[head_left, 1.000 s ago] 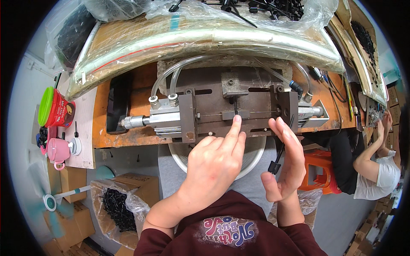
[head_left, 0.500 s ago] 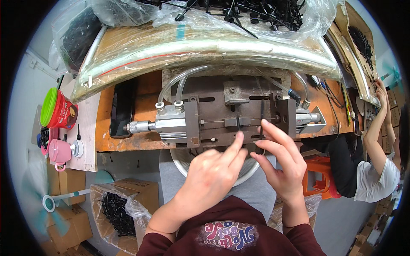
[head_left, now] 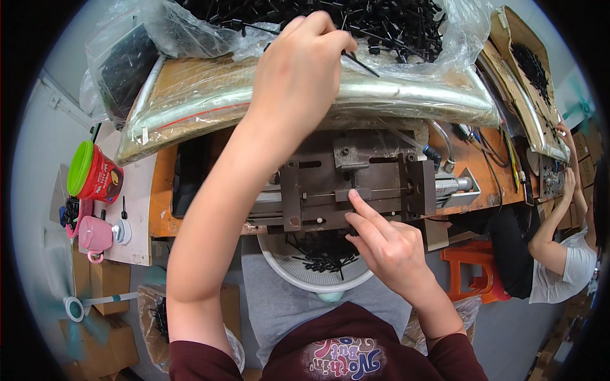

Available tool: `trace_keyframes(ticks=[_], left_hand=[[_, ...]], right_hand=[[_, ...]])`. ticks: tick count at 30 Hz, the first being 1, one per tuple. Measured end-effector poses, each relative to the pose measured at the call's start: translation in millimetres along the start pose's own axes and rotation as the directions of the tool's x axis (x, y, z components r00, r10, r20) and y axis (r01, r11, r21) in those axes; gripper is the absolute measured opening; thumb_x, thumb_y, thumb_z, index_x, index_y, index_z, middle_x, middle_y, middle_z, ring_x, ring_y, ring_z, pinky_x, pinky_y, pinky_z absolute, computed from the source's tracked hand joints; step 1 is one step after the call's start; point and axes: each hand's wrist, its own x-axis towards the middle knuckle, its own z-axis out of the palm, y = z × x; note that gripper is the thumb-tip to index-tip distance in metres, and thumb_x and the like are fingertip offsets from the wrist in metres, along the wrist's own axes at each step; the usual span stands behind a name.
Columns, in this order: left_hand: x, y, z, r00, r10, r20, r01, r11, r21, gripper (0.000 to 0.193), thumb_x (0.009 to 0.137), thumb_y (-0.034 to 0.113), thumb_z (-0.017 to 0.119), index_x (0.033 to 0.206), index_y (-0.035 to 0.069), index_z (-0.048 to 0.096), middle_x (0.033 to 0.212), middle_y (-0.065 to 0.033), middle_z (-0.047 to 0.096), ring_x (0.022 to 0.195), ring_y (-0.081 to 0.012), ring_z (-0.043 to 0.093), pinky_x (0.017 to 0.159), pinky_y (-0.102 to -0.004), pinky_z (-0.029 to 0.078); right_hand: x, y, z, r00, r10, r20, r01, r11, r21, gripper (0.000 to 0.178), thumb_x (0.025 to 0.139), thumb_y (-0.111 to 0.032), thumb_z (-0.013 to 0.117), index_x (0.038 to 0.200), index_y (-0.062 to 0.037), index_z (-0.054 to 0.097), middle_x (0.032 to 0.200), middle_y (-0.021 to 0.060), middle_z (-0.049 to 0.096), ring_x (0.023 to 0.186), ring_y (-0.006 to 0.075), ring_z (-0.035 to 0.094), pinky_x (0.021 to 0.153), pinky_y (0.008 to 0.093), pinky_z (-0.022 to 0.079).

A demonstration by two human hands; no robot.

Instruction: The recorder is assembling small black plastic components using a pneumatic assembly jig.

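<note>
My left hand (head_left: pixel 300 73) reaches over the wrapped front edge of the heap of thin black plastic pieces (head_left: pixel 406 32). Its fingers are bent together, and what lies between their tips is mostly hidden. Lower down, my right hand (head_left: pixel 394 251) is at the brown metal fixture (head_left: pixel 324 174). Its index fingertip rests at the small block (head_left: pixel 342 195) in the middle. Thumb and middle finger close on the lower end of a thin black plastic piece, largely covered by the fingers. Below the fixture, a white basket (head_left: pixel 298 284) on my lap holds several similar black pieces.
Pneumatic cylinders flank the fixture, the right cylinder (head_left: pixel 454 184) with clear hoses. At left stand a red tub (head_left: pixel 105 174) and a pink mug (head_left: pixel 95 233). A fan (head_left: pixel 74 309) is lower left. Another person (head_left: pixel 562 254) works at right beside an orange stool (head_left: pixel 473 260).
My left hand has gone from the fixture up to the heap of black pieces. My right hand has shifted left to the middle block, and the basket's contents now show.
</note>
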Motion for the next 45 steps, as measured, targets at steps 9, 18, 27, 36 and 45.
trace_keyframes(ticks=[9,18,27,36,45], left_hand=[[24,-45,34,0.928,0.101,0.359,-0.144,0.985,0.094,0.013,0.083,0.007,0.072,0.095,0.005,0.069,0.09,-0.009,0.061,0.095,-0.0275,0.061,0.086,-0.0416,0.05],[-3,10,-46,0.905,-0.374,0.202,0.425,0.821,-0.382,0.011,0.089,0.01,0.073,0.095,0.002,0.069,0.098,-0.0072,0.068,0.068,-0.012,0.067,0.056,-0.0244,0.05],[-66,93,-97,0.862,-0.302,0.407,0.479,0.748,-0.459,0.029,0.071,0.006,0.087,0.097,0.002,0.074,0.123,-0.0144,0.067,0.092,-0.0163,0.071,0.073,-0.0271,0.058],[-126,118,-93,0.77,-0.343,0.538,0.586,0.713,-0.384,0.026,0.075,0.009,0.081,0.098,0.0,0.071,0.13,-0.0143,0.063,0.099,-0.0252,0.069,0.077,-0.0339,0.059],[-148,137,-61,0.862,-0.314,0.398,0.415,0.888,-0.197,0.028,0.07,0.009,0.083,0.094,0.002,0.071,0.129,-0.0155,0.065,0.094,-0.029,0.069,0.083,-0.0364,0.058]], right_hand=[[5,-4,-14,0.993,0.024,0.115,-0.026,1.0,0.012,0.026,0.079,-0.012,0.077,0.101,-0.0011,0.068,0.127,0.0167,0.067,0.056,0.019,0.065,0.056,0.0304,0.054],[107,67,-74,0.941,0.004,-0.338,-0.034,0.996,-0.082,0.016,0.082,-0.008,0.074,0.097,-0.0059,0.068,0.097,0.0068,0.07,0.064,0.0179,0.064,0.058,0.0304,0.05],[219,174,-66,0.955,-0.192,0.225,0.295,0.678,-0.673,0.04,0.069,0.002,0.075,0.108,-0.0045,0.066,0.115,0.0054,0.057,0.105,0.0284,0.062,0.085,0.0366,0.055],[241,134,-73,0.859,0.204,0.47,0.059,0.872,-0.487,0.03,0.066,-0.004,0.078,0.093,-0.0024,0.064,0.103,0.0067,0.058,0.102,0.0291,0.062,0.084,0.0401,0.054],[247,114,-58,0.857,0.252,0.45,0.063,0.815,-0.576,0.031,0.067,0.004,0.071,0.096,-0.0013,0.065,0.1,0.0139,0.069,0.1,0.0311,0.067,0.082,0.0409,0.055]])
